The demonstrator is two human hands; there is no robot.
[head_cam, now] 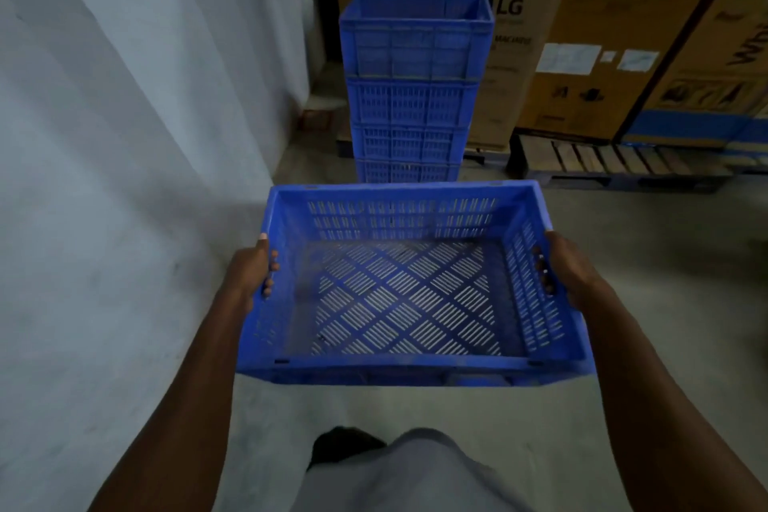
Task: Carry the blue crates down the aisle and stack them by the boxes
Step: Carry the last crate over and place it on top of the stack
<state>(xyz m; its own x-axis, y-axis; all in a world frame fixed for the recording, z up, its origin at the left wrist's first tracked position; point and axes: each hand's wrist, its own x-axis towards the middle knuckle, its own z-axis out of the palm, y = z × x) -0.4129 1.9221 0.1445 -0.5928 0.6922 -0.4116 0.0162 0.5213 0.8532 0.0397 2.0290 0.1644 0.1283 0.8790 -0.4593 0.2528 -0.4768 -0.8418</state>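
— So, where was the blue crate [409, 287]?
— In the air, before the stack of crates [411, 87] by the cardboard boxes [582, 33].
— And the hands?
— The left hand [251, 268] and the right hand [567, 268] each gripped one side wall.

"LG" on cardboard box [505, 54]

The stack's [409, 96] base hides behind the held crate [411, 283]; box lettering [509, 39] blurs.
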